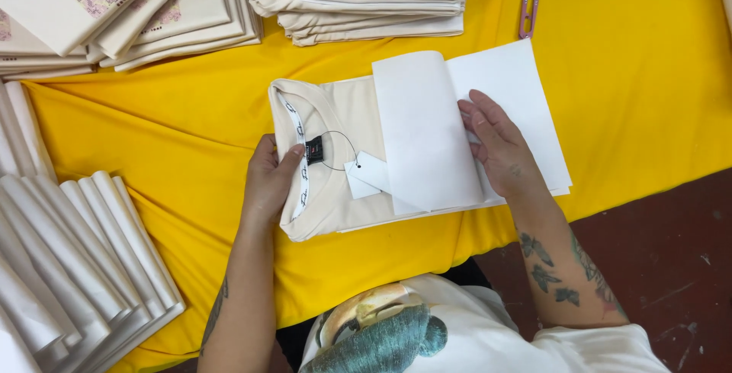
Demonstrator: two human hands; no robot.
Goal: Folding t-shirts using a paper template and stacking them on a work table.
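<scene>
**Folded shirt at the centre, stacks around it**

A folded shirt (pixel 335 167) lies in the middle of the cloth-covered table (pixel 648 99), its collar toward the left. The left hand (pixel 268 179) rests on the collar edge. A sheet of paper (pixel 427 133) curls over the shirt's right half, with more sheets (pixel 518 91) flat beneath it; the right hand (pixel 499 144) lies on them. A hang tag (pixel 367 173) sits on the shirt between collar and paper. Behind the shirt stands a stack of folded shirts (pixel 358 0); another pile (pixel 114 7) is at the far left corner. Thread snips (pixel 529 9) lie behind and to the right. Overlapping folded sheets (pixel 76 259) fan out at the near left.
</scene>
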